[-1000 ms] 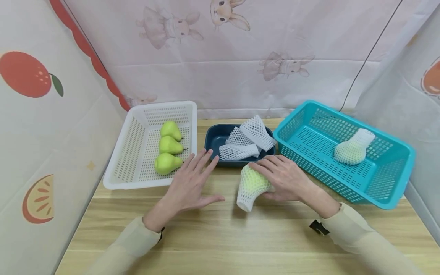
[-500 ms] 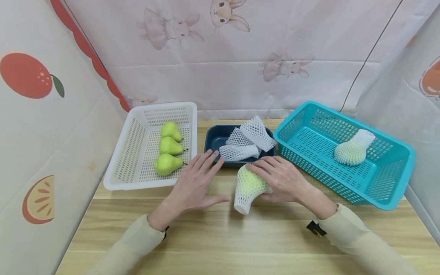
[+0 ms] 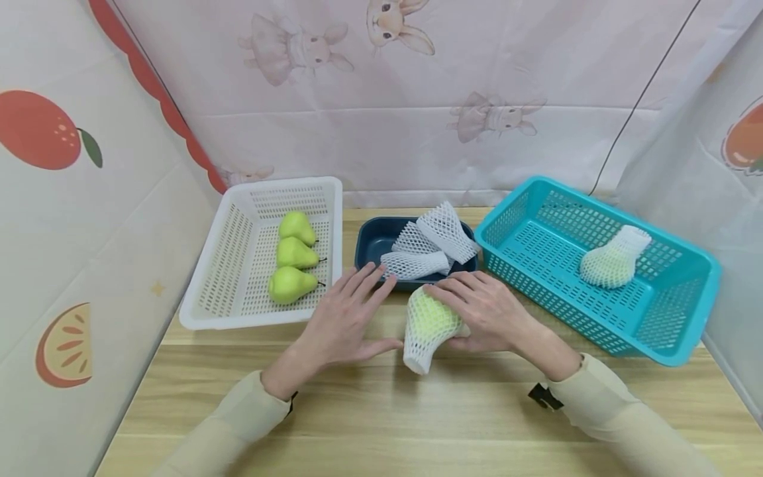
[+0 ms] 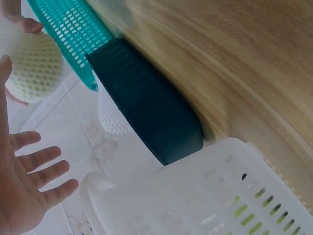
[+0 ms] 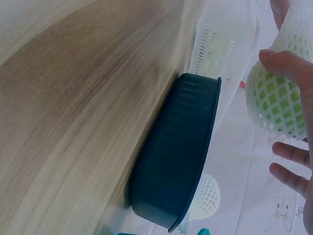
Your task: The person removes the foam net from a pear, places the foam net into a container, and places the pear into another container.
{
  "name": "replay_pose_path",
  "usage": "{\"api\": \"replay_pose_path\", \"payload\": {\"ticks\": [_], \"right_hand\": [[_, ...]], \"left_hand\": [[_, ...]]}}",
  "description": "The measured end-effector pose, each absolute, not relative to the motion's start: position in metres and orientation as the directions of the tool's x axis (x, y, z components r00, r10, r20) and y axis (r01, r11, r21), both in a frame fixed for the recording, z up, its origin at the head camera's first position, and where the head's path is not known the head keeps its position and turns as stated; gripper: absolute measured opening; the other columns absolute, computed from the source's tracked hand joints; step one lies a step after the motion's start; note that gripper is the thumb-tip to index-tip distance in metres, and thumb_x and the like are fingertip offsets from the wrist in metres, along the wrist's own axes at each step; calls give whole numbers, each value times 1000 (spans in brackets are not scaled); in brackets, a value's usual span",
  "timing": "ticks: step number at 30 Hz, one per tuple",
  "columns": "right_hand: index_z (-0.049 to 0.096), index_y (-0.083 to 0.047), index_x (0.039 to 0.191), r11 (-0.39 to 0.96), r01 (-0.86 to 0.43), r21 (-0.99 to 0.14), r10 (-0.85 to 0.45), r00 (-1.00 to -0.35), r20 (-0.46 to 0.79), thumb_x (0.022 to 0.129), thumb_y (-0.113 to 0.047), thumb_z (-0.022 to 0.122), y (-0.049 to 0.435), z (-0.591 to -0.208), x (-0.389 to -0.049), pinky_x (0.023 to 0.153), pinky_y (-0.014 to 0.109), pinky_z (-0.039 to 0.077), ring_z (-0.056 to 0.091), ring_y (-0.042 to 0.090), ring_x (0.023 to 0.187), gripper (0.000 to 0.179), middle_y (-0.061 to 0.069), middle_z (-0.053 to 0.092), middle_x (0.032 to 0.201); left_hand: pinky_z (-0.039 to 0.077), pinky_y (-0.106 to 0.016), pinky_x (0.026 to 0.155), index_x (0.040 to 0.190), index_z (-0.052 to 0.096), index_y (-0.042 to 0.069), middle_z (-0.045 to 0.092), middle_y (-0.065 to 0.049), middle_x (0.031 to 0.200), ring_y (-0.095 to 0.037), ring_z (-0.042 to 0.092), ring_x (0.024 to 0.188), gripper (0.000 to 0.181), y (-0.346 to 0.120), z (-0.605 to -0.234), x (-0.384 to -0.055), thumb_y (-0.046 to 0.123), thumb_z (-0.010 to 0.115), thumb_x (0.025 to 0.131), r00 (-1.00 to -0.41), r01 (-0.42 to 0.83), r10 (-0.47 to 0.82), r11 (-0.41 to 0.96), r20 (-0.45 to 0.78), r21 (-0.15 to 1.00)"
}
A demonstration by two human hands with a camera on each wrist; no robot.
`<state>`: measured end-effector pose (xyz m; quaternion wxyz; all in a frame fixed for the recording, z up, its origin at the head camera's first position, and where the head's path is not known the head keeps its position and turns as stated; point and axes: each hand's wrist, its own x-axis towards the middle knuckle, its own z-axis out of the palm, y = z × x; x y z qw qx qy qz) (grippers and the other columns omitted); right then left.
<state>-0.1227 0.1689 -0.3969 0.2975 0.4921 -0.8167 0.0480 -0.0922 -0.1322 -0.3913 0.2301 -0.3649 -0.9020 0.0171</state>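
"Where's the green pear in white foam netting (image 3: 432, 319)?"
"Before the navy plastic tray (image 3: 374, 248), the right hand's (image 3: 485, 313) fingers gripping it; the left hand's (image 3: 341, 320) spread."
"Step?"
"Sleeving, seemingly nearly done; next probably calls for gentle carrying to the turquoise plastic basket (image 3: 640, 220)."

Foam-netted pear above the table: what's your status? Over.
Right grip holds foam-netted pear above table. Left grip open beside it, contact unclear. Dark blue tray just beyond; nothing seen blocking the pear.
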Motion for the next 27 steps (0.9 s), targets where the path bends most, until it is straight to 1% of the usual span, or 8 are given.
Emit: {"api": "replay_pose_path", "payload": {"ticks": [7,11,18,23,27], "right_hand": [[64,-11,139,503,-842,194,-768,-333,547,57,-66,92,167,-399,-123,88,42,61,70,27,107,102,5,76,119],[64,-11,139,500,-849,169,-758,-335,560,56,-65,93,167,-399,-124,87,41,62,70,27,107,103,5,75,119],[65,-9,138,477,-871,115,-737,-325,592,53,-62,95,164,-400,-125,86,41,62,70,27,105,104,6,75,119],[64,-8,138,463,-882,87,-725,-320,610,53,-59,96,161,-401,-125,85,41,62,71,27,105,103,7,75,119],[65,-8,137,460,-885,75,-722,-323,612,54,-58,95,160,-401,-126,86,41,63,71,26,104,101,7,75,119]], "left_hand": [[45,-49,123,155,51,10,56,-15,157,-34,54,147,107,-130,-391,-92,83,68,79,-604,662,679,719,417,-211],[47,-48,121,154,53,10,60,-14,153,-33,57,144,103,-129,-392,-92,79,71,79,-579,672,689,706,436,-223],[48,-45,120,152,54,11,62,-12,150,-30,58,141,97,-126,-392,-94,72,75,80,-529,698,716,672,455,-247],[52,-44,116,148,58,10,66,-11,144,-30,62,136,92,-123,-392,-95,69,79,80,-477,722,733,641,486,-258],[55,-41,112,145,61,10,71,-8,138,-28,65,130,87,-121,-392,-96,59,84,77,-422,744,743,611,519,-269]]}}
